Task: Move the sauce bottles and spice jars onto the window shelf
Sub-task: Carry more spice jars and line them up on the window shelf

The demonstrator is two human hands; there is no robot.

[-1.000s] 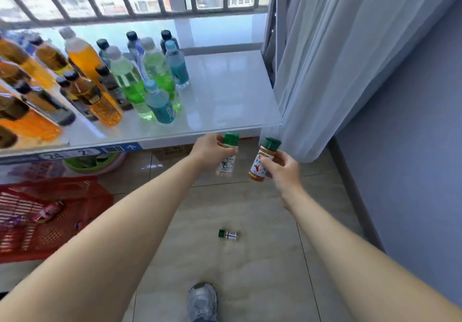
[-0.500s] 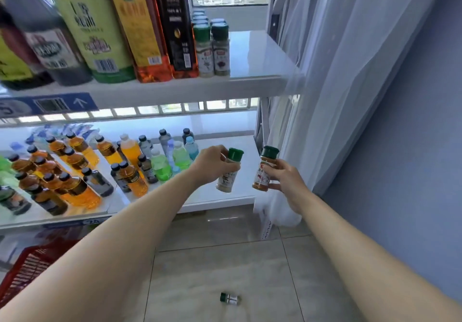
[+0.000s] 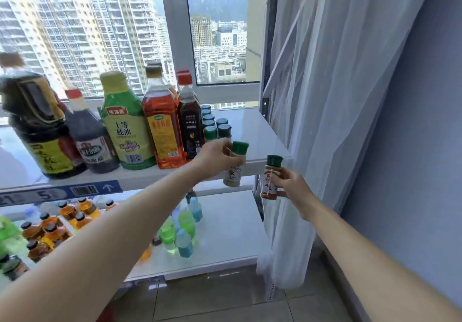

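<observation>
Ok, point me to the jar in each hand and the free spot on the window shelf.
Pale spice jar [image 3: 233,171], head view, on its label.
Orange spice jar [image 3: 269,184], head view, on its label.
Window shelf [image 3: 252,134], head view, bare top right of the shelved jars.

Each hand [image 3: 220,158] [image 3: 291,184] grips 1 spice jar [image 3: 235,165] [image 3: 270,179].

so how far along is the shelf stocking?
Done: five sauce bottles and a cluster of green-capped jars stand on the window shelf. In hand: left hand grips a pale jar, right hand an orange jar, both at the shelf's front edge. Left: setting both down.
</observation>
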